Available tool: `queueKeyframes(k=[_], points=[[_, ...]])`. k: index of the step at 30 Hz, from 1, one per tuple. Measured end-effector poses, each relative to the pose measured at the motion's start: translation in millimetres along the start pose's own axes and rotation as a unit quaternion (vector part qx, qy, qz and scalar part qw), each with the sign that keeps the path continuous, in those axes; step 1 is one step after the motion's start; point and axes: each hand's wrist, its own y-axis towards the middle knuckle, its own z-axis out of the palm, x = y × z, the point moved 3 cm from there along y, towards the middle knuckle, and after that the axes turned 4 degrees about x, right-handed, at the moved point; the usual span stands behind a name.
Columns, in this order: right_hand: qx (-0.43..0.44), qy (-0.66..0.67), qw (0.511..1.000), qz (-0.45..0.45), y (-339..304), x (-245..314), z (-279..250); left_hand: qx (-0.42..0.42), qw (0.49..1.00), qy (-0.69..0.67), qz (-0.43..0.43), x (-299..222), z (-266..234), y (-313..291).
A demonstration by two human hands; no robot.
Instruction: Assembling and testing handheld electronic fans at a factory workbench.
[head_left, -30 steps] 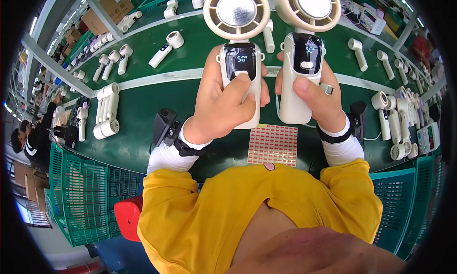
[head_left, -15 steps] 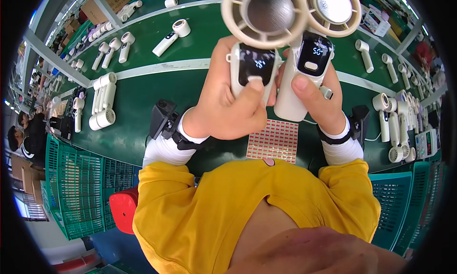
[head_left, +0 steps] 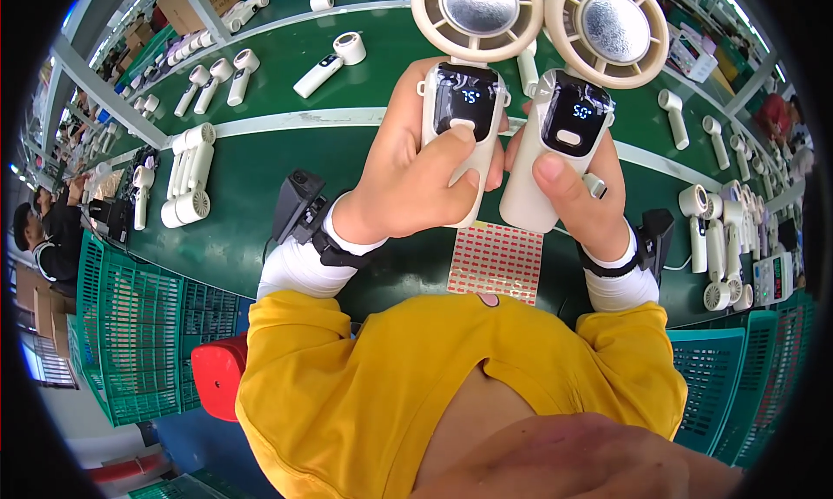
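Observation:
My left hand (head_left: 416, 182) is wrapped around a cream handheld fan (head_left: 467, 95), with the thumb on the button below its lit black display. My right hand (head_left: 586, 195) grips a second cream handheld fan (head_left: 573, 113) by the handle; that thumb rests below its button. Both fans stand side by side, round heads away from me, their silver centres facing up. A small metal plug (head_left: 595, 186) shows by my right hand. Under the fans, a sheet of small red stickers (head_left: 496, 265) lies on the green tabletop (head_left: 382, 278).
Several fans (head_left: 186, 173) lie grouped at the left, and more (head_left: 720, 239) crowd the right beside a small meter (head_left: 770, 278). Beyond a pale rail, single fans (head_left: 330, 63) lie on a green belt. Green crates (head_left: 130, 334) and a red stool (head_left: 219, 377) stand below the table's edge.
The two fan heads have tipped and moved apart a little. My left thumb has shifted slightly up and left with its fan. The left display now reads sharply instead of blurred.

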Motion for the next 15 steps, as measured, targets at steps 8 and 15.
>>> queueKeyframes(k=[8,15], points=[[-0.005,0.021,1.0,-0.003,3.5,-1.1,6.7,-0.021,0.999,0.029,-0.001,0.1,-1.2,-1.8],[-0.044,0.013,0.999,0.006,3.0,-4.8,6.1,-0.011,1.0,0.003,0.002,-0.6,-0.8,-2.8]])
